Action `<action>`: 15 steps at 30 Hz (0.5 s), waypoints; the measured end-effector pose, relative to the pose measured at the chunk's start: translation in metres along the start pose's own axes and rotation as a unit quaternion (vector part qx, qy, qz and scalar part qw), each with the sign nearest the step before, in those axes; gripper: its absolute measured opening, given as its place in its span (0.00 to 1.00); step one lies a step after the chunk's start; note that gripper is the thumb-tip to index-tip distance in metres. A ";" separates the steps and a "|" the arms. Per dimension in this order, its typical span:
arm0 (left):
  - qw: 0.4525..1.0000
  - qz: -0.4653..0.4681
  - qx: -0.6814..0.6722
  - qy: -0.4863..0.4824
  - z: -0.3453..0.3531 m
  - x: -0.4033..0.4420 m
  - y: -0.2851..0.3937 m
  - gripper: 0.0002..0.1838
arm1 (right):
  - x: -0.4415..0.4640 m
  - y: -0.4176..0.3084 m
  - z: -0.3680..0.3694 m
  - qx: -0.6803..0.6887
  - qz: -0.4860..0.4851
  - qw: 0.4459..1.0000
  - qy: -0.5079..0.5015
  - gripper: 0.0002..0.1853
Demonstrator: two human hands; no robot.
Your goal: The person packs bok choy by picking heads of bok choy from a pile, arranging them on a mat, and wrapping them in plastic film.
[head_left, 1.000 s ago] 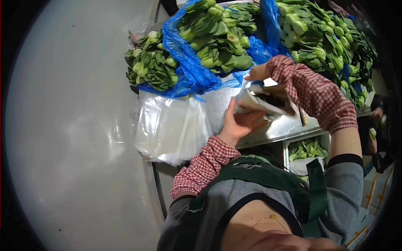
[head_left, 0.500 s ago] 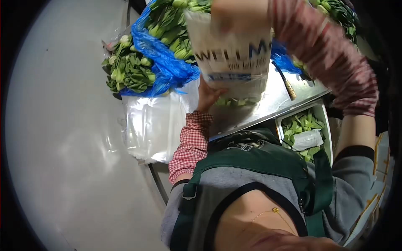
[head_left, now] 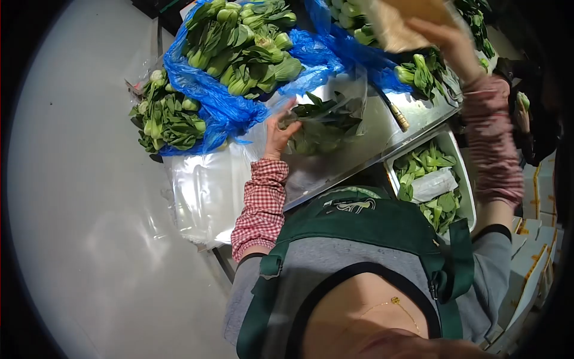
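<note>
A clear plastic bag (head_left: 353, 99) with bok choy (head_left: 326, 122) inside lies on the metal tabletop. My left hand (head_left: 278, 134) curves around the bag's left side, thumb and fingers against the film. Up at the top right, my right hand (head_left: 445, 39) grips a tan, stiff folded sheet (head_left: 403, 27), smeared by motion and partly cut off by the frame edge. Its fingers are mostly blurred. A stack of flat clear bags (head_left: 206, 191) lies beside my left forearm.
Bok choy heaps (head_left: 239, 48) rest on blue plastic film (head_left: 230, 113) at the back. A knife with a wooden handle (head_left: 399, 118) lies on the metal tabletop (head_left: 373, 137). A white bin (head_left: 466, 179) of leaves stands below its edge. Another person's hand (head_left: 522, 116) shows at right.
My right hand has moved up and right from above the bag, and the printed white sleeve no longer stands there. Bok choy now shows in the clear bag. My left hand stays beside it.
</note>
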State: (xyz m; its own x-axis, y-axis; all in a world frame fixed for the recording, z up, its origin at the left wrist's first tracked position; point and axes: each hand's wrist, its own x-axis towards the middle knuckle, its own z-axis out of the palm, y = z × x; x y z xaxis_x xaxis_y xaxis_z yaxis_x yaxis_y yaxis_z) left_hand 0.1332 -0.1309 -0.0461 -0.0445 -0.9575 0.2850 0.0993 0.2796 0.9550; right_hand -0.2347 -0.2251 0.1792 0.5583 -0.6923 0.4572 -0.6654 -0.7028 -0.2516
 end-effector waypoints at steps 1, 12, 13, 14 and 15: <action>0.997 -0.062 -0.027 -0.040 0.000 0.001 -0.002 0.20 | -0.019 0.020 0.036 -0.103 0.010 0.995 -0.011 0.25; 0.986 -0.035 0.081 0.142 -0.090 -0.094 0.174 0.15 | -0.104 -0.055 0.268 -0.077 -0.028 0.983 -0.165 0.32; 0.980 -0.048 0.092 0.172 -0.100 -0.104 0.198 0.14 | -0.114 -0.064 0.285 -0.053 -0.039 0.982 -0.177 0.32; 0.969 -0.071 0.152 0.182 -0.107 -0.110 0.222 0.15 | -0.126 -0.072 0.299 -0.049 -0.040 0.982 -0.177 0.32; 0.954 -0.094 0.210 0.191 -0.111 -0.112 0.243 0.15 | -0.136 -0.078 0.310 -0.038 -0.032 0.976 -0.214 0.32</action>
State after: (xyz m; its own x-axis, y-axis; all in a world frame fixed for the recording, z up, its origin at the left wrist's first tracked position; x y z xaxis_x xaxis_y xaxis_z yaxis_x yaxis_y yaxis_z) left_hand 0.2728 0.0364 0.1447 0.3522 -0.9268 0.1307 -0.2859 0.0264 0.9579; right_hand -0.1049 -0.1264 -0.1280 0.7446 -0.6641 0.0677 -0.6483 -0.7436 -0.1636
